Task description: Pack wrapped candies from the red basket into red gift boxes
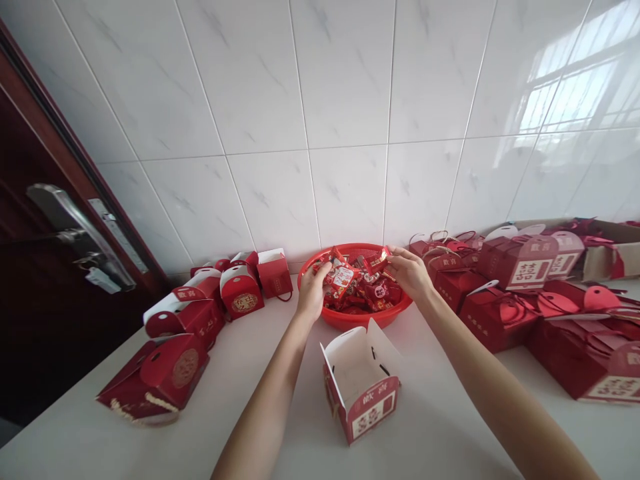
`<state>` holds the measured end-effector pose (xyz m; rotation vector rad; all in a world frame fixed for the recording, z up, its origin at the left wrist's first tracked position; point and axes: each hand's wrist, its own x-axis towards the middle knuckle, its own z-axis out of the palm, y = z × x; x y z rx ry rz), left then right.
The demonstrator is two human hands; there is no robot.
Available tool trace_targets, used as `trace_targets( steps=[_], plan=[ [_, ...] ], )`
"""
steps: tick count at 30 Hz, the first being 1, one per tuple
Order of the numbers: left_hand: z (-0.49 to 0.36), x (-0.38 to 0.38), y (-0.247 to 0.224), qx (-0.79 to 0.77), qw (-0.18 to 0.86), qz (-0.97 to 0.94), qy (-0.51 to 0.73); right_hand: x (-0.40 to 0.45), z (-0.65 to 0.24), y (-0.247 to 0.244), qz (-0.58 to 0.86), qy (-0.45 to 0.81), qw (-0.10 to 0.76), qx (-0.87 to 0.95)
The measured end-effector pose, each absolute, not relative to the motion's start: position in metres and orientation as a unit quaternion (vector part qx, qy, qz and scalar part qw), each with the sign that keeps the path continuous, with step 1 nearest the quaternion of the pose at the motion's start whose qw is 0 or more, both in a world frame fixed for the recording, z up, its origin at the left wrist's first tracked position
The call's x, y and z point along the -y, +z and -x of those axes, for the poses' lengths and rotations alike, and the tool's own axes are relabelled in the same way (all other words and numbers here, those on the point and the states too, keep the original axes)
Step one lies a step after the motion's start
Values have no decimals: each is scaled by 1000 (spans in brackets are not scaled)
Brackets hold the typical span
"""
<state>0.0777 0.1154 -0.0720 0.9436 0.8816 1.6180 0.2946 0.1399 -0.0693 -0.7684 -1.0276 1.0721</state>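
A red plastic basket (pixel 350 321) near the wall holds many red wrapped sweets (pixel 377 291). My left hand (pixel 314 291) is over its left side, thumb and fingers closed on a red and white packet (pixel 341 275). At the basket's right rim, my right hand (pixel 407 270) pinches a small red wrapped sweet (pixel 379 259). In front of the basket stands an open red gift box (pixel 361 383) with a white inside; its flaps are up and no sweets show in it.
Several red boxes (pixel 183 373) stand on the left of the white table (pixel 240 400). More closed red boxes (pixel 500 317) crowd the right side, with a cardboard carton (pixel 613 257) behind them. A tiled wall backs the table; a dark door (pixel 50 280) is at the left.
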Motion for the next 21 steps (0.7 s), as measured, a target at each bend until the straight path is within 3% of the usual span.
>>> trace_targets(
  steps=[5, 12, 21],
  plan=[
    [-79, -114, -73, -394, 486, -436, 647, -114, -262, -57, 273, 404, 707, 512],
    [-76, -115, -69, -364, 527, -395, 658, -96, -238, -66, 293, 205, 600, 715],
    [-79, -112, -68, -355, 521, -415, 656, -100, -240, -70, 337, 177, 565, 732]
  ],
)
